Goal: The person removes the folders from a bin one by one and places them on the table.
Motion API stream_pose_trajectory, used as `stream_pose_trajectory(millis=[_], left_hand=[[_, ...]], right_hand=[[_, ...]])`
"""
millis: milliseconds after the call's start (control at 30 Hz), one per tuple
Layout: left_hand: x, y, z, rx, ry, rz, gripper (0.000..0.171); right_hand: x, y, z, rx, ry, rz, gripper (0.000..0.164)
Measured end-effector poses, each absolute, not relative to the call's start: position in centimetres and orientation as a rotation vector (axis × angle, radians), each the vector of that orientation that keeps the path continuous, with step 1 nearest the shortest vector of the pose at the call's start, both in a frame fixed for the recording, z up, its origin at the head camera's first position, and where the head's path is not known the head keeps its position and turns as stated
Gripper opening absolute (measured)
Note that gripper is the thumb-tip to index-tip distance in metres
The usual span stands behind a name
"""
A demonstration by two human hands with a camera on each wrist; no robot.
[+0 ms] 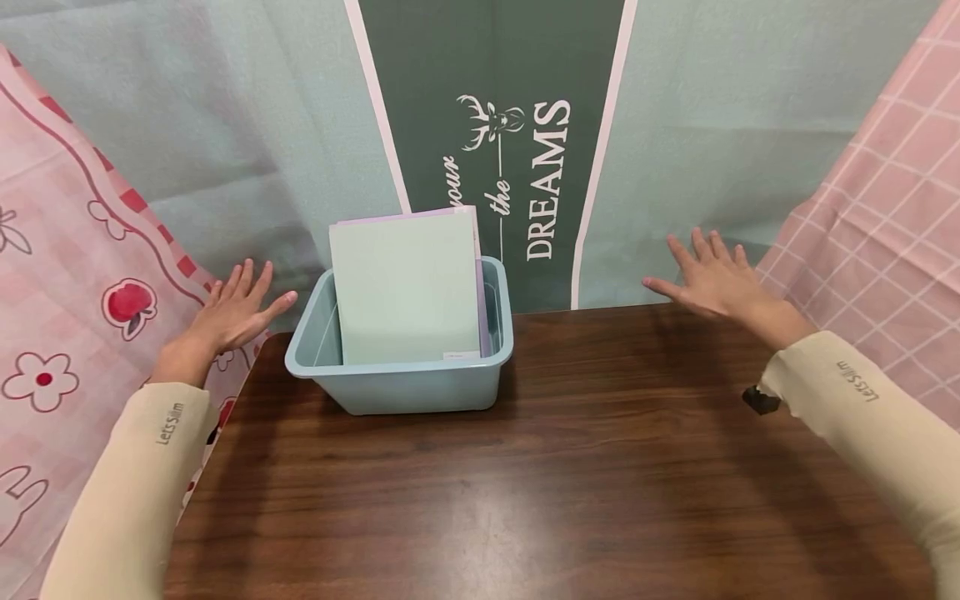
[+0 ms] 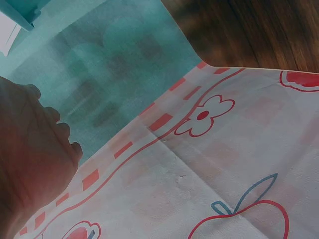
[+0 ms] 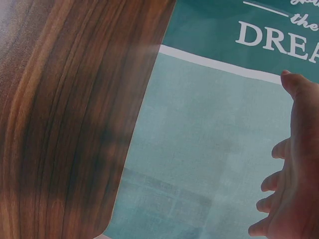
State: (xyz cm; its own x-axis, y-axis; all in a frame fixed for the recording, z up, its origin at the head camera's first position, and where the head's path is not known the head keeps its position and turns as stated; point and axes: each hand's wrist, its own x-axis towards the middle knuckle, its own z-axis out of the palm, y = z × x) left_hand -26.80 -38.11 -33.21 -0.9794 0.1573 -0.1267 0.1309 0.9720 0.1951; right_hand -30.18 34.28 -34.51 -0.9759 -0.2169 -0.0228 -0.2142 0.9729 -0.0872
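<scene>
Bin (image 1: 420, 392), left of centre: smooth plastic, soft sheen. Panel (image 1: 408, 292) standing in it: smooth, matt, card or plastic, cannot tell. Bench (image 1: 480, 492) across lower frame: wood-grained, glossy, glare at bottom centre. Backdrop (image 1: 720, 125) along top: matt, cloth-like, faintly creased. Flowered sheet (image 1: 60, 308) at left edge, checked sheet (image 1: 900, 217) at right: matt, cloth-like, wrinkled. 2 sleeves (image 1: 127, 483), lower corners: matt cloth.

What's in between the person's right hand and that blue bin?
No object: in the head view, the stretch between the right hand and the blue bin shows only brown tabletop and the cloth backdrop.
</scene>
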Motion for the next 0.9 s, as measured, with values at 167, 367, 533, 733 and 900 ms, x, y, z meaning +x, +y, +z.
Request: stream_pose_trajectory(millis=[167,367,533,733,900], left_hand=[[-26.8,-38.1,-33.2,0.221,2.977,0.288,0.095],[-26.7,-37.6,-33.1,0.238,2.969,0.3,0.095],[-26.7,-37.0,-33.1,0.255,2.97,0.3,0.094],[-26.8,-36.1,-33.3,0.295,2.953,0.306,0.094],[-26.8,-35.2,-33.3,0.346,2.95,0.3,0.093]], right_hand=[[-30.2,34.3,-34.3,-0.35,3.097,-0.137,0.104],[-30.4,34.2,-34.0,-0.366,3.103,-0.151,0.103],[-30.4,34.0,-33.7,-0.376,3.102,-0.155,0.103],[-30.6,33.7,-33.4,-0.398,3.112,-0.163,0.103],[-30.8,33.5,-33.1,-0.418,3.12,-0.161,0.103]])
